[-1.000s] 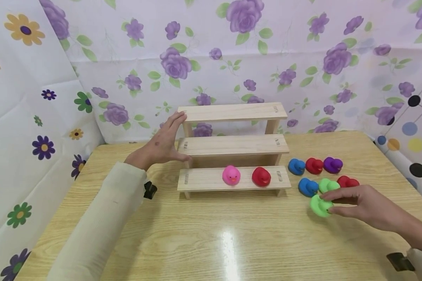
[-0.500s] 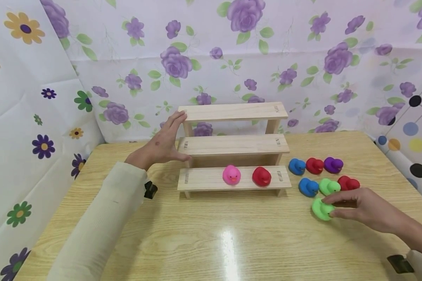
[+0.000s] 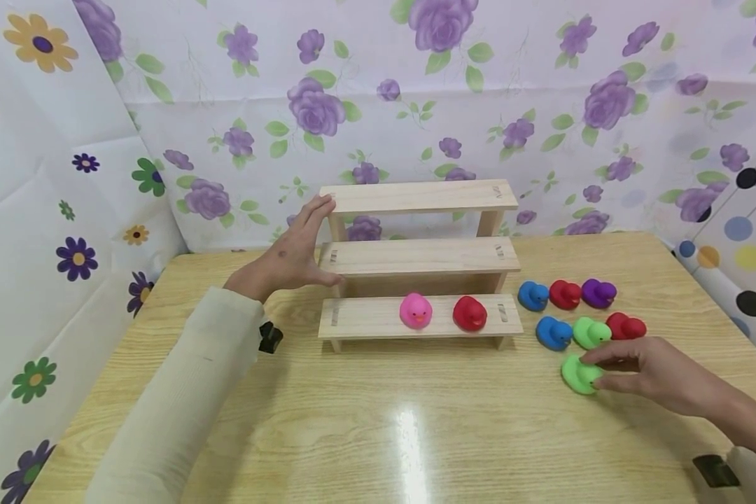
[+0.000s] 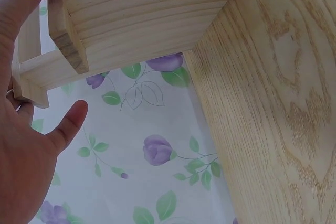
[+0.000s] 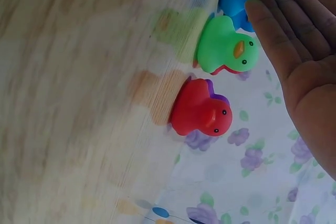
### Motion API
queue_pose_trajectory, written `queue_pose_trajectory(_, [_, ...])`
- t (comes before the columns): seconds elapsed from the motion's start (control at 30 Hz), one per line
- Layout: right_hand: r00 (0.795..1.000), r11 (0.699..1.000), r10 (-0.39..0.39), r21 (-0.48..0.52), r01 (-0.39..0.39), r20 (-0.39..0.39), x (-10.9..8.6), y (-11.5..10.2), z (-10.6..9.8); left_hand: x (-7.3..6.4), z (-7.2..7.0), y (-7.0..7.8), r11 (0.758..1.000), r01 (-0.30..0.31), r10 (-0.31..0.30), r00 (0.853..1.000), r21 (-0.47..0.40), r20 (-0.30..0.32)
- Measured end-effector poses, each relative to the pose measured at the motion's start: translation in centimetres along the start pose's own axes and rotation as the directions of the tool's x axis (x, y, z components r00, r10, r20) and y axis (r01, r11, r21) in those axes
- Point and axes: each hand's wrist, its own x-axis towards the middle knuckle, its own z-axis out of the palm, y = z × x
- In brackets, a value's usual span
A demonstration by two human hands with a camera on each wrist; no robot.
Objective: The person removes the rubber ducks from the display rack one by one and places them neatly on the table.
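Observation:
My left hand (image 3: 292, 253) holds the left end of a three-step wooden shelf (image 3: 416, 257), fingers at the top board and thumb by the middle one. One finger sticks out free of the wood in the left wrist view. On the lowest step sit a pink rubber duck (image 3: 416, 311) and a red rubber duck (image 3: 470, 313). To the right, my right hand (image 3: 658, 376) pinches a light green rubber duck (image 3: 577, 374) between thumb and fingers, at the tabletop. Whether it bears on the table is hard to tell.
Behind the held duck stand a blue duck (image 3: 554, 333), another green duck (image 3: 591, 332) and a red duck (image 3: 626, 326). Farther back are blue (image 3: 533, 295), red (image 3: 565, 295) and purple (image 3: 598, 293) ducks. Floral cloth (image 3: 239, 105) hangs behind the table (image 3: 353, 427).
The right hand has brought the green duck slightly down and to the right, still pinched. My left hand keeps its place on the shelf. The view has tilted a little.

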Motion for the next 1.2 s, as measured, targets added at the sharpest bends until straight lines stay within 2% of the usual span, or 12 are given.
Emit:
queue_pose_trajectory(0.43, [1.000,1.000,-0.022,-0.001,0.022,-0.018,-0.1,-0.2,-0.4,-0.1,-0.1,0.1,1.000,0.015,-0.015,1.000,-0.010,0.014])
queue_pose_trajectory(0.57, [0.998,0.999,0.007,0.045,-0.005,-0.059,0.0,-0.9,-0.9,-0.1,-0.1,0.1,1.000,0.016,-0.015,1.000,-0.006,0.017])
queue_pose_trajectory(0.67, [0.997,0.996,0.001,0.087,0.006,-0.082,0.3,-1.6,-1.3,-0.1,-0.1,0.1,1.000,0.016,-0.016,1.000,-0.004,0.020])
queue_pose_trajectory(1.07, [0.991,0.976,-0.065,0.197,0.088,-0.120,3.3,-5.4,-1.2,-0.1,-0.1,0.1,0.999,0.036,-0.036,0.999,-0.021,0.028])
queue_pose_trajectory(1.2, [0.985,0.970,-0.102,0.205,0.129,-0.139,4.5,-6.8,-0.8,-0.1,-0.1,0.0,0.999,0.044,-0.043,0.999,-0.025,0.031])
